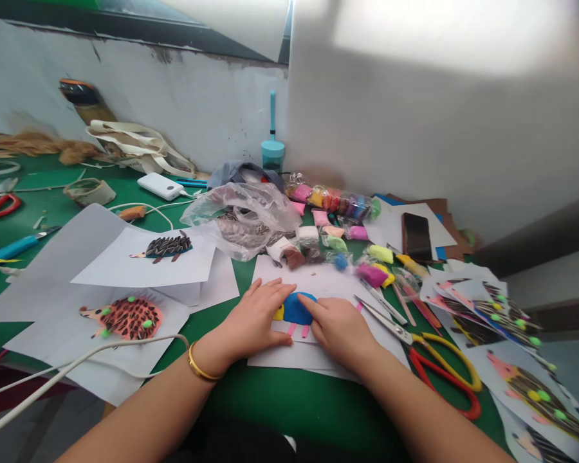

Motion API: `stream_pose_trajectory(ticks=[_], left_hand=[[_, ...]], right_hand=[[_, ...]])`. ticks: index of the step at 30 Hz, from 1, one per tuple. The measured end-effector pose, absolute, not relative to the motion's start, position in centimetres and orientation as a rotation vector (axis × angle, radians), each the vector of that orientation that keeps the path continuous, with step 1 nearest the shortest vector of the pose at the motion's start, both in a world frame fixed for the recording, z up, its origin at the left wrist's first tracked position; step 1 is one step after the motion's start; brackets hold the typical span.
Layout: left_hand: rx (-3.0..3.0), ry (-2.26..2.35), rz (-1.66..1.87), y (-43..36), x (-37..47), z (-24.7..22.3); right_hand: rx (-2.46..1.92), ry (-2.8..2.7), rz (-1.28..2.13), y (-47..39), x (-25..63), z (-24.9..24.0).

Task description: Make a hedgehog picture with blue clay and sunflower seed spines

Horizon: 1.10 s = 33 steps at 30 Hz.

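Before you on the table (265,405), a sheet of paper (335,278) carries a clay figure (296,310), which lies between your left hand (258,315) and your right hand (340,328). To your left, 2 hedgehog pictures (125,318) lie 1 behind the other, with a cable (125,342) across the nearer. Behind them sits a power bank (159,186) and, farther back, a tote bag (139,145). Behind your sheet is a plastic bag (244,225), with clay packets (335,243) to its right and a cup (273,154) behind it. A phone (415,236) rests on papers (388,222) at the back right. Scissors (405,335) lie right of your right hand, tips on the sheet; farther right, more hedgehog pictures (499,366) overlap in a pile.
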<state>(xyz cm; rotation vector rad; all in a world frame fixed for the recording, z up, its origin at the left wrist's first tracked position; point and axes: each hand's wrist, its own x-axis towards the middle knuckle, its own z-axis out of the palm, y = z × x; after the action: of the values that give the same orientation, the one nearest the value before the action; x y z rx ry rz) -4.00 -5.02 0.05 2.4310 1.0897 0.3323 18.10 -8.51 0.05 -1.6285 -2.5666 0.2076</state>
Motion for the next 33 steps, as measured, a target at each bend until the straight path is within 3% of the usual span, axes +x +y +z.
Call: stream_pose_trajectory(ticks=[33], left_hand=[[2.423, 1.064, 0.355, -5.1, -4.1, -0.1]], right_hand=[[-1.561, -2.577, 0.14, -9.0, 19.3, 1.0]])
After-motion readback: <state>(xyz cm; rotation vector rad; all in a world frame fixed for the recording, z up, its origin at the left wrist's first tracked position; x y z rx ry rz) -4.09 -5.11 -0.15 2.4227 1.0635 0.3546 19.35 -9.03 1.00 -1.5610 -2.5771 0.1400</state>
